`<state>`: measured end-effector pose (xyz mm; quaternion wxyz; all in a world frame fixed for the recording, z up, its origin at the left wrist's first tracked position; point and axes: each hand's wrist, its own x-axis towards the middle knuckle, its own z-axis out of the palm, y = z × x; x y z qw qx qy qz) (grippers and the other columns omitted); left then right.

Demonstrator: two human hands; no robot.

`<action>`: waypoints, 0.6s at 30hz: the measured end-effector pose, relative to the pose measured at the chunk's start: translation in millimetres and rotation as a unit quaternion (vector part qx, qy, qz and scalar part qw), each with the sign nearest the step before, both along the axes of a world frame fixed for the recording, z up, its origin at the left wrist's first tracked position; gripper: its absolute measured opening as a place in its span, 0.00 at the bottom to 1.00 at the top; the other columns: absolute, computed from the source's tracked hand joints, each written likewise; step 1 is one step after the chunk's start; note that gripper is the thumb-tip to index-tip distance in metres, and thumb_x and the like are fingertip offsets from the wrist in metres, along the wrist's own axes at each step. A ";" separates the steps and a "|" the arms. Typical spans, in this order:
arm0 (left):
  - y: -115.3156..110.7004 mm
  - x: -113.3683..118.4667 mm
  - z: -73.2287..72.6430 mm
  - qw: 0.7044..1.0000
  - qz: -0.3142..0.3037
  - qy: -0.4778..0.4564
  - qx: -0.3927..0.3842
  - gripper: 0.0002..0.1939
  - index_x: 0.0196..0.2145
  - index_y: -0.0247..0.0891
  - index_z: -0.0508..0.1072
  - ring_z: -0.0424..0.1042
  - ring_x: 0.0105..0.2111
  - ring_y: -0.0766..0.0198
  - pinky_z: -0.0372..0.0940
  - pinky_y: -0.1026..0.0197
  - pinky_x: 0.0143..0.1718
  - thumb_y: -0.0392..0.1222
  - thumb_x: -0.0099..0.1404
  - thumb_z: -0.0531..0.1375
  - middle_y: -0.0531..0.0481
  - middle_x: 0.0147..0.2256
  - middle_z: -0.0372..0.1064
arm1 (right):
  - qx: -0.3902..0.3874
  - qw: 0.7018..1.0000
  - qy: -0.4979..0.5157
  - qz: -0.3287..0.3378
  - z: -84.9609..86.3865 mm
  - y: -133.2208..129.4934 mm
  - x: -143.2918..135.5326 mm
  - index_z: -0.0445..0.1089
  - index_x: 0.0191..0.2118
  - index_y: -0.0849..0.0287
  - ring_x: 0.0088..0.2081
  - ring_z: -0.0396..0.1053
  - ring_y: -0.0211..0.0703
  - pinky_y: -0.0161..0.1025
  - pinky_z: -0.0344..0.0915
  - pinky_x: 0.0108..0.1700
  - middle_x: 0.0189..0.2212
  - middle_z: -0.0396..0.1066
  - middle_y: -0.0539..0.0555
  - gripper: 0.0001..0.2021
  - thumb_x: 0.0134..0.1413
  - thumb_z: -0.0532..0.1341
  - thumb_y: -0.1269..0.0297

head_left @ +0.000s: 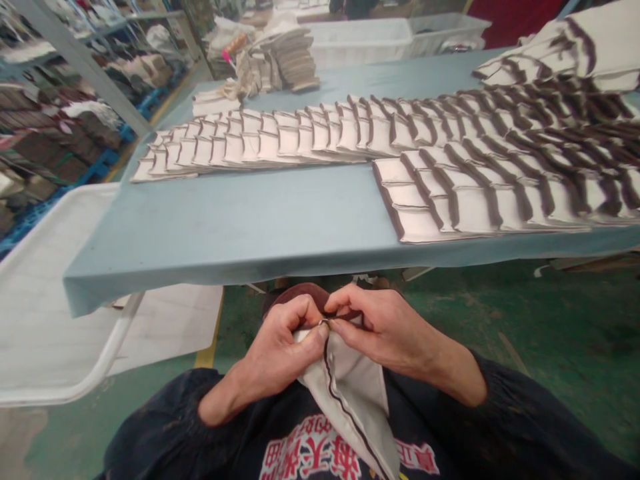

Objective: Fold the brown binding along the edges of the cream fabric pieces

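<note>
Close to my body, both hands pinch the top of a cream fabric piece with dark brown trim. My left hand has its thumb and index finger closed on the brown-edged fabric. Fingertips of my right hand grip the same edge from the other side, almost touching the left thumb. A dark line of trim or zipper runs down the piece, which hangs over the printed front of my apron. What lies exactly between the fingertips is too small to make out.
Ahead stands a table with a pale blue cloth. Overlapping rows of cream, brown-edged fabric pieces cover its right and back. A fabric stack and a white plastic bin are behind. At left is a white-railed cart.
</note>
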<state>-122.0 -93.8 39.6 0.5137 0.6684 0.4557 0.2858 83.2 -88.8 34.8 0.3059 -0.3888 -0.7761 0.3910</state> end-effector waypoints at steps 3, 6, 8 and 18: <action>-3.8 2.2 -1.0 1.000 0.017 0.014 0.010 0.13 0.24 0.40 0.59 0.53 0.23 0.69 0.50 0.65 0.24 0.44 0.64 0.57 0.57 0.22 0.55 | 0.009 1.000 0.002 -0.003 -0.5 -0.2 -0.1 0.73 0.40 0.59 0.31 0.74 0.37 0.32 0.63 0.31 0.31 0.78 0.50 0.05 0.61 0.60 0.72; -5.7 3.8 -3.0 0.999 0.018 0.028 0.034 0.12 0.24 0.40 0.59 0.53 0.22 0.69 0.49 0.65 0.23 0.42 0.63 0.56 0.57 0.21 0.55 | -0.003 1.000 -0.006 0.009 0.6 0.4 0.6 0.74 0.41 0.60 0.27 0.71 0.35 0.32 0.62 0.30 0.30 0.78 0.49 0.06 0.60 0.60 0.73; -6.1 4.5 -4.3 0.998 0.018 0.034 0.047 0.12 0.24 0.40 0.59 0.53 0.22 0.70 0.49 0.65 0.23 0.41 0.63 0.56 0.58 0.21 0.55 | -0.010 1.000 -0.009 0.019 1.6 1.0 0.6 0.75 0.40 0.59 0.26 0.70 0.34 0.32 0.62 0.29 0.30 0.78 0.49 0.06 0.60 0.60 0.73; -1.5 2.8 -3.9 0.997 0.029 0.060 0.034 0.09 0.26 0.38 0.64 0.58 0.25 0.68 0.54 0.65 0.27 0.41 0.63 0.56 0.56 0.24 0.61 | 0.016 1.000 -0.025 -0.003 -2.9 1.5 -1.6 0.75 0.43 0.59 0.32 0.75 0.38 0.33 0.65 0.33 0.35 0.80 0.51 0.07 0.63 0.60 0.72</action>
